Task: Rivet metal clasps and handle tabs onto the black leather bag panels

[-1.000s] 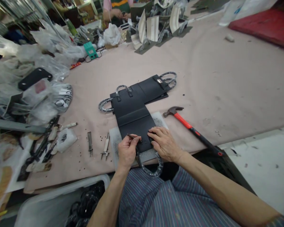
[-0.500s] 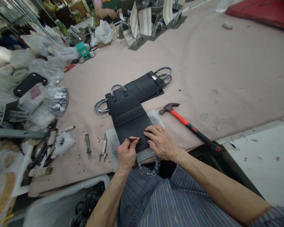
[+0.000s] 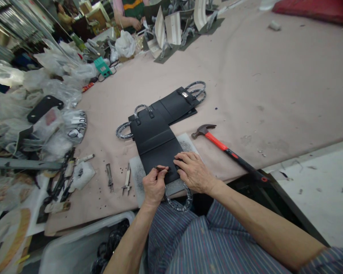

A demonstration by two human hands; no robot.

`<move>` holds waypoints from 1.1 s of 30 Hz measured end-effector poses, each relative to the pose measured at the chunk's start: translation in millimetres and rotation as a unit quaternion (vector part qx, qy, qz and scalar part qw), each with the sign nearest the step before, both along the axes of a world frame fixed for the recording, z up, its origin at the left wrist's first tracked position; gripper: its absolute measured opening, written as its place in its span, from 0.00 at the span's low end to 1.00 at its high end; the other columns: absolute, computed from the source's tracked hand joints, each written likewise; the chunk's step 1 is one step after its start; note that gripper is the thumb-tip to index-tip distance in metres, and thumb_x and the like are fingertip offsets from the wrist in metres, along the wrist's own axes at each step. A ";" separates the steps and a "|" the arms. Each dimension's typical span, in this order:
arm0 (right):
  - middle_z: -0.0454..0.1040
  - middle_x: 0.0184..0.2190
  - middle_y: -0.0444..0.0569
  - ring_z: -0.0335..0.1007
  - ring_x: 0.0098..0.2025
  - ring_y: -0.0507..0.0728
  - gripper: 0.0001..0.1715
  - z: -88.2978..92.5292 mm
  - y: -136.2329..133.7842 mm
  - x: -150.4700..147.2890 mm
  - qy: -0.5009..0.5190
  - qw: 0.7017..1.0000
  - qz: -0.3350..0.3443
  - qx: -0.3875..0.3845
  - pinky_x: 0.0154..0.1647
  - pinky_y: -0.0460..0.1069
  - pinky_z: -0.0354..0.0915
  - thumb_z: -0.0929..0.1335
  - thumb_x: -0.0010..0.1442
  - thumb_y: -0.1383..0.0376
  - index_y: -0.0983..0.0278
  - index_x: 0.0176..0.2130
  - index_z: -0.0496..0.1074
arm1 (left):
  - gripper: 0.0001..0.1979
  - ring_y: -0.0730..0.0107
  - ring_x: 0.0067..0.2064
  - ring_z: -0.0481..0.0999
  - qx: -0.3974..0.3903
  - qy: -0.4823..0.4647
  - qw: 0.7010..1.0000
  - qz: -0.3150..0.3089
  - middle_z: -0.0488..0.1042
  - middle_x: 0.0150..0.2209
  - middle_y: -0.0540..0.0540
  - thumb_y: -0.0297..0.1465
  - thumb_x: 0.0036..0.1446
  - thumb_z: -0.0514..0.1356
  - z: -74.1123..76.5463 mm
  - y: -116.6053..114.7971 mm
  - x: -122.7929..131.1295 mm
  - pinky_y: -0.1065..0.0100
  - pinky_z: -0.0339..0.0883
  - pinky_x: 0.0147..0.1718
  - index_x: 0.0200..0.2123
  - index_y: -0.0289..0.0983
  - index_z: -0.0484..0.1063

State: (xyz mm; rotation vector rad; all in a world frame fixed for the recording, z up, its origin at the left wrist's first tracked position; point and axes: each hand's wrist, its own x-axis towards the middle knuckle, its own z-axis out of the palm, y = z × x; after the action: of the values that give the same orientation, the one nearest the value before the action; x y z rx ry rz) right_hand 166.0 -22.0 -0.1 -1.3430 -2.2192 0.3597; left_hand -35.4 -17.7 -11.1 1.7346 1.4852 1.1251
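A black bag panel [image 3: 157,150] lies flat with its near end on a pale speckled slab [image 3: 137,171]. Beyond its near edge, toward my lap, hangs a plastic-wrapped handle loop [image 3: 188,200]. My left hand [image 3: 154,186] is closed in a pinch at that end, on a thin dark piece [image 3: 161,168] whose kind I cannot make out. My right hand [image 3: 196,173] rests on the panel's near right corner, fingers spread and lying on it. More wrapped handles [image 3: 122,130] stand at the panel's far end, next to another black panel with a metal clasp [image 3: 185,94].
A claw hammer [image 3: 217,142] with a red and black grip lies to the right. Left are metal hand tools [image 3: 127,179], a teal box [image 3: 103,67] and heaped plastic bags [image 3: 51,91]. A plastic bin [image 3: 71,243] stands below the edge. Another person's hand [image 3: 136,24] shows far back.
The view has shifted slightly, so the things at the left appear a little further right. Both hands stay in place on the panel, with no visible change in grip.
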 end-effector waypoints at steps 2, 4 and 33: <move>0.71 0.57 0.56 0.60 0.62 0.66 0.20 -0.7 -0.4 -0.3 0.005 1.000 0.000 0.003 0.65 0.64 0.57 0.65 0.66 0.66 0.65 0.56 0.72 | 0.06 0.68 0.37 0.84 0.006 0.004 1.000 0.000 0.84 0.35 0.48 0.31 0.63 0.61 0.0 -0.2 0.5 0.71 0.75 0.38 0.36 0.39 0.79; 0.71 0.57 0.56 0.60 0.62 0.66 0.20 -1.9 -0.7 -1.2 0.012 1.000 0.001 0.005 0.65 0.64 0.57 0.65 0.65 0.67 0.65 0.56 0.72 | 0.06 0.68 0.36 0.84 0.016 0.015 1.000 0.001 0.84 0.35 0.48 0.31 0.62 0.61 0.1 -1.1 1.4 0.71 0.75 0.37 0.36 0.39 0.79; 0.62 0.19 0.41 0.58 0.20 0.52 0.20 103.9 -27.9 43.3 0.098 0.975 -0.167 -0.108 0.23 0.49 0.53 0.59 0.67 0.49 0.58 0.30 0.61 | 0.05 0.65 0.36 0.84 0.094 0.084 0.992 -0.027 0.84 0.36 0.46 0.29 0.62 0.60 -16.0 -7.0 0.9 0.68 0.76 0.37 0.37 0.38 0.78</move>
State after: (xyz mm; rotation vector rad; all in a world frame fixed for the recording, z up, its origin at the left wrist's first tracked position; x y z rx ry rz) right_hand 209.3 -49.9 103.8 -1.6847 -1.7918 0.5932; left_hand -34.5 -24.7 -27.1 2.0295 1.4597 1.1464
